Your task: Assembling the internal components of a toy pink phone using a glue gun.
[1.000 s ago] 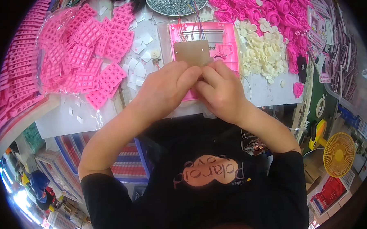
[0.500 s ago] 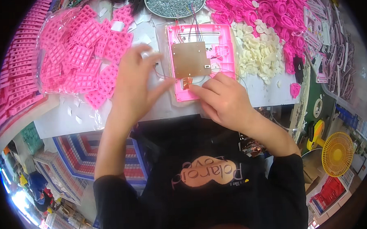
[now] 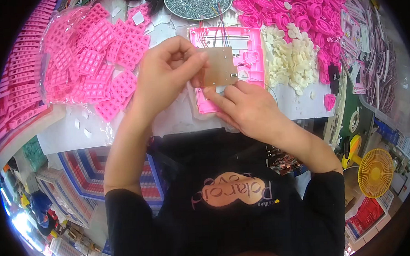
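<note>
Tally: Singles Few, Heaps Beyond Counting

Hands, two: left hand (image 3: 161, 79), right hand (image 3: 252, 103). Desk (image 3: 298, 104), one. Pink case (image 3: 256, 45), one. Brown circuit board (image 3: 219, 68), one, bearing one small switch (image 3: 233, 75). Wires (image 3: 202, 33), several, too fine for me to number. Round metal tray (image 3: 182, 16), one; small metal parts (image 3: 199, 3) in it, uncountable from where I stand. Clear bag (image 3: 47, 82), one. Pink keypads (image 3: 88, 62), well over ten, overlapping, exact figure not readable. Cream discs (image 3: 291, 55), a heap, dozens at least. Pink ring-shaped parts (image 3: 296, 13), likewise dozens, with one stray pink piece (image 3: 329, 102). Yellow fan (image 3: 375, 173), one.
</note>
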Demonstrator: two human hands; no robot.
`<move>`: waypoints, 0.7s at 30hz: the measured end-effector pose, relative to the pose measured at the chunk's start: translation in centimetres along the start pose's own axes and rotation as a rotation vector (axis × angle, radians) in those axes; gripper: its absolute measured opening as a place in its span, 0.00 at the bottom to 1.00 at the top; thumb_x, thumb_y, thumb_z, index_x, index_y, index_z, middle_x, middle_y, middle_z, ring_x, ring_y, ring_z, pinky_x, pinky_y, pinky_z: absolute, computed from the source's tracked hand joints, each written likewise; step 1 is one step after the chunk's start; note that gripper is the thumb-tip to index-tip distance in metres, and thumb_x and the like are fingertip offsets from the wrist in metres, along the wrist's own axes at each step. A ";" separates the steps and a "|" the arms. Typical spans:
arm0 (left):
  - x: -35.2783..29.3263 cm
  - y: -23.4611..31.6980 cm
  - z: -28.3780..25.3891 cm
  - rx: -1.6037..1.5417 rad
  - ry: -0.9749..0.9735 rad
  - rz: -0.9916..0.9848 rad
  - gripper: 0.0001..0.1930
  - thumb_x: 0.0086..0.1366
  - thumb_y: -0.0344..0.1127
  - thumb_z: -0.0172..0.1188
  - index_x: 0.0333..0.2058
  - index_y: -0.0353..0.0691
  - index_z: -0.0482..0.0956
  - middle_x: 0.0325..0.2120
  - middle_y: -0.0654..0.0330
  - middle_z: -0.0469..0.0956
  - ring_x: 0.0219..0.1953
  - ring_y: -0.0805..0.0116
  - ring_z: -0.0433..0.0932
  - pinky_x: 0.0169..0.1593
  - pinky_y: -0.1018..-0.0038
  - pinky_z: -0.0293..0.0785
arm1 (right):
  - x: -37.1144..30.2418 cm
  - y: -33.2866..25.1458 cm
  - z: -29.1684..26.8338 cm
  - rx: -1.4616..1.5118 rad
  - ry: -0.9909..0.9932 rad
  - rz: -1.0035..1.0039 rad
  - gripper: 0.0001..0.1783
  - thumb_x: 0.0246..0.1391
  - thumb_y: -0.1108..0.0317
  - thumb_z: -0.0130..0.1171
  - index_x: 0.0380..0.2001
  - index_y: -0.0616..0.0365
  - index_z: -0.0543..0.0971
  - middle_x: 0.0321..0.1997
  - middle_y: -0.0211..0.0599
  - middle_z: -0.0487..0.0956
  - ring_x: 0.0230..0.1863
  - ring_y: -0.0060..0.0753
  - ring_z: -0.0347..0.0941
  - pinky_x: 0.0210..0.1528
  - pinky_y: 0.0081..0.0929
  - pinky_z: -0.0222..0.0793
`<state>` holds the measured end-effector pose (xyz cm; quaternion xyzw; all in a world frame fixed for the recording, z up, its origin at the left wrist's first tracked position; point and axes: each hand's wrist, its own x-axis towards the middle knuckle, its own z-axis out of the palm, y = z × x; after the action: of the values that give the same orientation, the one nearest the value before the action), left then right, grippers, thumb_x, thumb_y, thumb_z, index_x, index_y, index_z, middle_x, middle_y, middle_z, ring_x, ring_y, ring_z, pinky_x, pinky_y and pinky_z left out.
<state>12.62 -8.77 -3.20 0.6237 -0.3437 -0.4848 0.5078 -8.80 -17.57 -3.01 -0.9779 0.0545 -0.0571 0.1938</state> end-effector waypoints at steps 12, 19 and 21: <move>-2.9 -1.1 2.0 -0.335 0.077 -0.035 0.12 0.70 0.28 0.61 0.50 0.29 0.80 0.38 0.53 0.86 0.31 0.74 0.82 0.34 0.80 0.77 | -0.5 0.8 -0.7 0.120 -0.083 0.000 0.20 0.55 0.62 0.65 0.50 0.56 0.80 0.33 0.34 0.75 0.36 0.39 0.74 0.37 0.35 0.74; -4.3 -0.2 3.8 0.352 0.035 0.212 0.08 0.62 0.27 0.65 0.40 0.36 0.83 0.27 0.55 0.79 0.25 0.66 0.79 0.31 0.72 0.73 | -1.0 2.5 -2.9 0.324 0.190 0.147 0.13 0.51 0.68 0.67 0.41 0.58 0.82 0.34 0.39 0.79 0.37 0.44 0.76 0.37 0.39 0.75; -4.1 -0.1 4.1 0.451 -0.015 0.273 0.07 0.62 0.27 0.65 0.39 0.36 0.83 0.28 0.55 0.80 0.26 0.62 0.79 0.32 0.70 0.74 | -0.9 2.0 -3.4 0.491 0.314 0.161 0.13 0.50 0.70 0.68 0.41 0.58 0.83 0.35 0.39 0.80 0.37 0.44 0.77 0.37 0.39 0.74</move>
<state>7.49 -6.24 -2.31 0.6656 -0.5275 -0.3275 0.4141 -10.27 -20.52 -0.73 -0.8735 0.1456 -0.2035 0.4176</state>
